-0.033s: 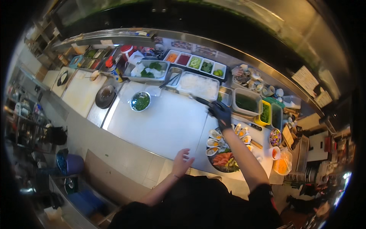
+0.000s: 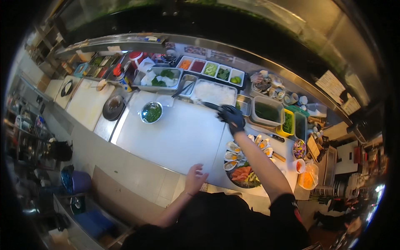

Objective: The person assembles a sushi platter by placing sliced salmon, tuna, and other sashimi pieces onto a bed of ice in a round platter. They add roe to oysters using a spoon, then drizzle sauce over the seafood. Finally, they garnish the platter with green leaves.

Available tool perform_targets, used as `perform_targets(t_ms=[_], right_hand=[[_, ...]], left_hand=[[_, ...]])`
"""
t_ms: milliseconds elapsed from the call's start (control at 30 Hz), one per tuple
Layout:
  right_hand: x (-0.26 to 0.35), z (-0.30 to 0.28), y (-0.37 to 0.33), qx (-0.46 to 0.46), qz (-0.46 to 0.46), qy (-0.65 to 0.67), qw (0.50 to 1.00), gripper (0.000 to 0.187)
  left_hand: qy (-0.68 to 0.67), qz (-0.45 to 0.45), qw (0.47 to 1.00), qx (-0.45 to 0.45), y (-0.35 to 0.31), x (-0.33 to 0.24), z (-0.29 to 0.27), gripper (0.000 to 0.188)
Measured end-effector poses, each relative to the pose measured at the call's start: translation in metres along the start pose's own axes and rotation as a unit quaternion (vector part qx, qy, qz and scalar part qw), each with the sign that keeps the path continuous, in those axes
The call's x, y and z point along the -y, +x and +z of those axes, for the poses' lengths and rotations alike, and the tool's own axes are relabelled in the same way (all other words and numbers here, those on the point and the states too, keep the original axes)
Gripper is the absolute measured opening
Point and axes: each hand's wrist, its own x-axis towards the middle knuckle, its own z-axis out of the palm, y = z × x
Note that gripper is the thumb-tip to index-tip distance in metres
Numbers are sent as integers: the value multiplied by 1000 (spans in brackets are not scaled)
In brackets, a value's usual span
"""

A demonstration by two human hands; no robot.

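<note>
My right hand [image 2: 231,118], in a black glove, is closed around a dark, slim utensil [image 2: 211,106], whose kind I cannot make out. It points left, over the near edge of a metal tray of white shreds [image 2: 214,92]. My bare left hand [image 2: 196,179] hovers at the front edge of the white cutting board [image 2: 171,137], fingers apart and holding nothing. Beneath my right forearm lies a round dark platter with oysters [image 2: 232,156], orange-pink fish slices [image 2: 241,173] and greens, partly hidden by the arm. A metal bowl of chopped greens [image 2: 151,112] stands at the board's far left.
Beyond the board are a tray with green leaves [image 2: 166,82], small tubs of cut vegetables [image 2: 211,69], a clear tub of dark green [image 2: 267,111] and a yellow tub [image 2: 287,123]. A knife [image 2: 276,138] lies right of my arm. A dark pan [image 2: 113,107] sits left.
My right hand has moved a little to the left with the utensil, along the near side of the tray of white shreds. My left hand has shifted slightly left.
</note>
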Motion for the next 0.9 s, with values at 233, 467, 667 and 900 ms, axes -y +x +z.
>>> perform_targets(t_ms=[233,467,667,900], right_hand=[[-127,98,202,-48,-21,-445,894,26],[-133,102,137,-15,1,-99,995,32],[49,-72,-137,43,-309,-301,901,16],[146,-301,-404,-309,-126,-420,844,26]], left_hand=[[-32,-59,989,-131,-43,25,-63,44],[17,-84,986,-141,-68,-7,-53,34],[47,67,991,107,-49,-118,50,29],[281,231,818,446,-77,-136,271,70]])
